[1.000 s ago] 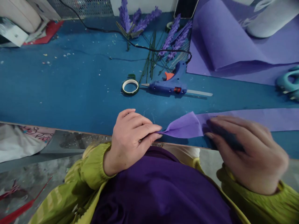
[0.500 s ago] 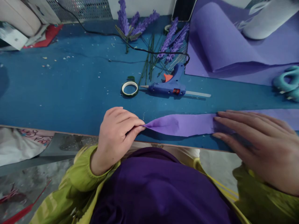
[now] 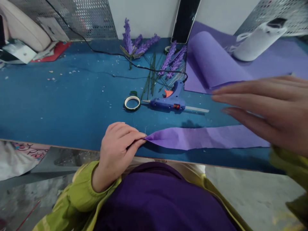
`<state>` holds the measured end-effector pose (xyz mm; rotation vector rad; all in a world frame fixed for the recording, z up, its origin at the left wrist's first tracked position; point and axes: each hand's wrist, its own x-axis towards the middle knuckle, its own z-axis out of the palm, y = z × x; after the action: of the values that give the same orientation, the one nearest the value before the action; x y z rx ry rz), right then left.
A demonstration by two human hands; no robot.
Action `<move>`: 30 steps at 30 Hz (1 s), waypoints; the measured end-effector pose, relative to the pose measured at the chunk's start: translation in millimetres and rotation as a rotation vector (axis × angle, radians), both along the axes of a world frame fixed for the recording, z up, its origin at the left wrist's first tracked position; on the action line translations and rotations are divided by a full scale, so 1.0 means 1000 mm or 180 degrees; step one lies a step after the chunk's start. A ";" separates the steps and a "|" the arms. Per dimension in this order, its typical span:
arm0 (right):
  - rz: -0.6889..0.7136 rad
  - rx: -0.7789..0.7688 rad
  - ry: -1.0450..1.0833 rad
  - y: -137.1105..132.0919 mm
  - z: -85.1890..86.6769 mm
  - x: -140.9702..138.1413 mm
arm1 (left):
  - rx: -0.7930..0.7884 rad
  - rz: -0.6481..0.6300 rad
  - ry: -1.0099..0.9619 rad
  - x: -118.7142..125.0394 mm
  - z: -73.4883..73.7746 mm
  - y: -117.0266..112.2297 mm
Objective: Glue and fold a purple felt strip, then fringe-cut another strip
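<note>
A long purple paper strip (image 3: 204, 138) lies along the front of the blue table, its left end gathered to a point. My left hand (image 3: 120, 147) pinches that gathered end between thumb and fingers. Raised above the strip's right part is my right hand (image 3: 267, 109), slightly blurred, fingers stretched out and holding nothing I can see. The strip's far right end is hidden behind that hand and sleeve. Behind the strip lie a blue glue gun (image 3: 166, 103) with a clear glue stick in it and a roll of dark green tape (image 3: 132, 103).
Purple lavender-like flowers (image 3: 141, 45) and thin green stems (image 3: 152, 77) lie at the back. A phone (image 3: 185, 22) leans behind them. Curled purple sheets (image 3: 216, 61) and a white bottle-like container (image 3: 257, 41) stand back right. A black cord (image 3: 101, 52) crosses the table.
My right hand has lifted off the strip and moved up and away from me. My left hand keeps its pinch. The camera view has tilted up slightly.
</note>
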<state>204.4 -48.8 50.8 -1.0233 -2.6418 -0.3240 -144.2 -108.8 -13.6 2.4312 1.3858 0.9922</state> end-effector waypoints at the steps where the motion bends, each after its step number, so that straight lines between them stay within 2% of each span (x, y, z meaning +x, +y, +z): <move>1: 0.0170 0.0132 -0.0149 0.017 0.002 -0.010 | -0.0002 0.0004 0.0009 0.000 -0.001 0.000; 6: 0.0985 0.0187 -0.0955 0.086 -0.014 -0.048 | 0.0010 0.0032 0.0024 0.000 -0.001 0.000; 9: 0.1287 0.0132 -0.1091 0.106 -0.024 -0.056 | 0.0009 0.0025 0.0034 0.000 -0.001 0.000; 12: 0.1370 0.0085 -0.1214 0.112 -0.029 -0.060 | 0.0043 0.0034 0.0069 0.001 0.000 0.001; 18: 0.1072 0.0028 -0.1109 0.111 -0.035 -0.067 | 0.0055 0.0096 0.0167 0.002 0.000 0.000; 23: 0.0991 0.0101 -0.0367 0.094 -0.026 -0.062 | 0.0019 0.0093 0.0139 0.002 -0.001 0.001; 25: 0.1008 -0.0148 0.0023 0.080 -0.018 -0.059 | -0.0013 0.0077 0.0096 0.002 -0.001 0.001; 27: 0.1234 -0.0597 0.0391 0.064 -0.012 -0.056 | -0.0044 0.0066 0.0052 0.003 0.000 0.001; 30: 0.1335 -0.1045 0.0462 0.042 -0.013 -0.053 | -0.0052 0.0099 0.0018 0.003 0.000 0.001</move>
<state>151.6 -7.2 37.7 -0.5206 -2.7367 0.2720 -140.8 -108.0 -14.0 2.4097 1.4320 0.9777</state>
